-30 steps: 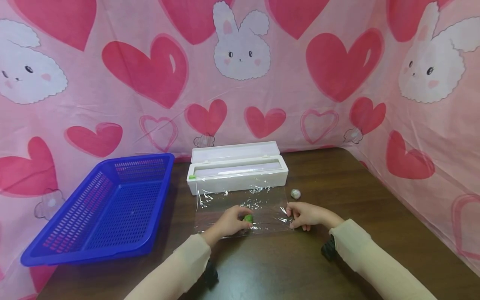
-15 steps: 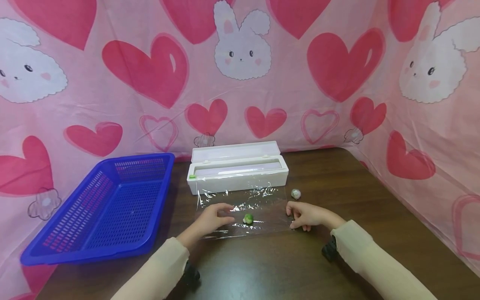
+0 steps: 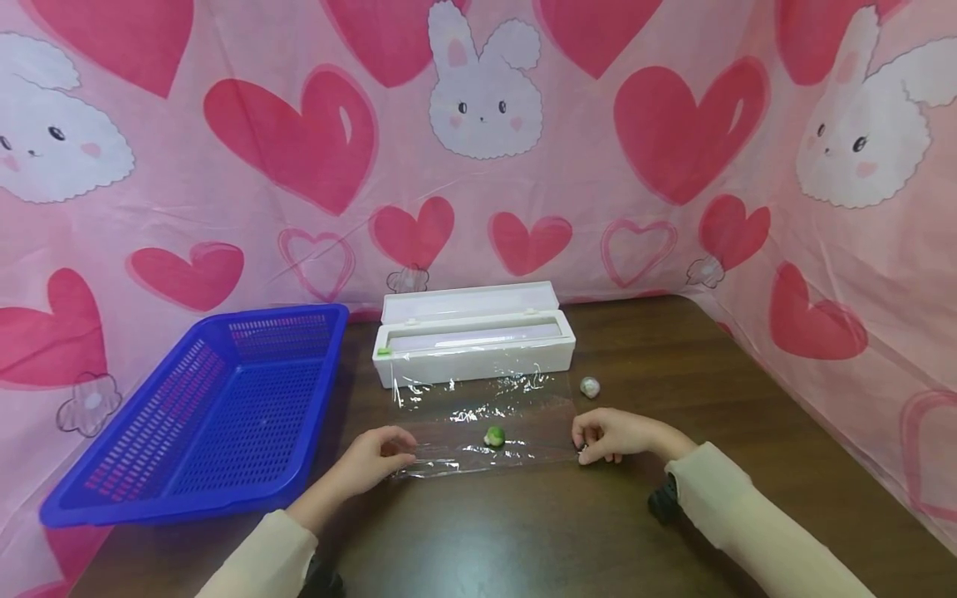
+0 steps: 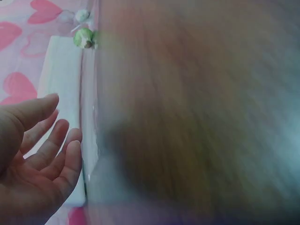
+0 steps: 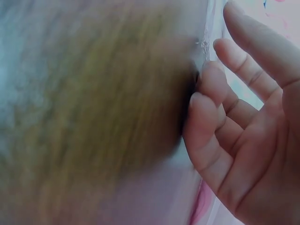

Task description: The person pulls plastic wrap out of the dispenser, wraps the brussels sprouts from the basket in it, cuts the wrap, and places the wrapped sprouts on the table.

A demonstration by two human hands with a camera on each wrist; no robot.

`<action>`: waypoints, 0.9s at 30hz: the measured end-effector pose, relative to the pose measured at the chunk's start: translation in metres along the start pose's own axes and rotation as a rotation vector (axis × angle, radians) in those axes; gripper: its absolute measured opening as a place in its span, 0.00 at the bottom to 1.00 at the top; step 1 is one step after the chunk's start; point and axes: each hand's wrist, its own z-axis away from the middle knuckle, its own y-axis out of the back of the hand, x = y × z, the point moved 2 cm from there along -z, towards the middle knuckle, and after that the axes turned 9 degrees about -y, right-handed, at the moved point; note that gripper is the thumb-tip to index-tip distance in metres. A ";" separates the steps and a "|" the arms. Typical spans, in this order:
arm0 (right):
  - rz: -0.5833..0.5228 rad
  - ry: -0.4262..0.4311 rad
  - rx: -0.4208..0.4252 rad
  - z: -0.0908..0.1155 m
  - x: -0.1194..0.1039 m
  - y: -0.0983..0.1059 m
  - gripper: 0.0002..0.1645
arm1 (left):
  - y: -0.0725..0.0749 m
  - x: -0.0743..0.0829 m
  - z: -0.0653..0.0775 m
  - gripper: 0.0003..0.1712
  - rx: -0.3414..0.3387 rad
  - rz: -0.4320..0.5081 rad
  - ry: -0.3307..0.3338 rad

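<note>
A Brussels sprout (image 3: 494, 437) sits on a sheet of cling film (image 3: 456, 411), which runs forward over the tabletop from a white cling film dispenser (image 3: 478, 359) with its lid raised. My left hand (image 3: 371, 458) is by the film's front left corner, its thumb apart from loosely bent fingers in the left wrist view. At the film's right edge, my right hand (image 3: 615, 433) rests low with relaxed, bent fingers. Thumb and forefinger (image 5: 241, 61) look apart in the right wrist view. Neither hand visibly holds anything.
A blue plastic basket (image 3: 299, 490) stands on the left of the brown wooden table (image 3: 523, 531). Right of the dispenser lies a small, shiny whitish ball (image 3: 590, 387). A pink curtain (image 3: 583, 232) with hearts and rabbits hangs behind the table.
My left hand has let go of the Brussels sprout and moved left to the film's corner. The sprout stays on the film. My right hand has shifted slightly toward me.
</note>
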 end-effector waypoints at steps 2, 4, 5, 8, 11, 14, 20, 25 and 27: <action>0.013 0.007 0.000 0.000 -0.001 -0.001 0.12 | 0.003 0.000 0.005 0.09 -0.009 -0.021 -0.006; 0.024 0.009 0.003 0.000 -0.002 -0.002 0.12 | 0.005 -0.001 0.010 0.09 -0.026 -0.059 -0.022; 0.030 0.010 0.004 0.000 -0.002 -0.003 0.12 | 0.006 -0.001 0.012 0.09 -0.038 -0.079 -0.030; 0.049 0.009 0.007 0.000 -0.002 -0.004 0.12 | 0.008 -0.002 0.017 0.10 -0.070 -0.143 -0.071; 0.068 0.005 0.008 0.000 -0.001 -0.004 0.11 | 0.009 -0.004 0.021 0.11 -0.096 -0.184 -0.095; 0.079 0.000 0.009 0.000 -0.002 -0.004 0.09 | 0.010 -0.007 0.023 0.09 -0.096 -0.212 -0.094; 0.102 0.022 0.017 0.001 -0.003 -0.004 0.06 | 0.010 -0.009 0.024 0.07 -0.069 -0.235 -0.102; 0.108 0.027 0.027 0.001 -0.002 -0.004 0.06 | 0.009 -0.008 0.023 0.09 -0.075 -0.252 -0.143; 0.100 0.024 0.031 0.001 -0.001 -0.004 0.06 | 0.009 -0.007 0.023 0.10 -0.077 -0.258 -0.148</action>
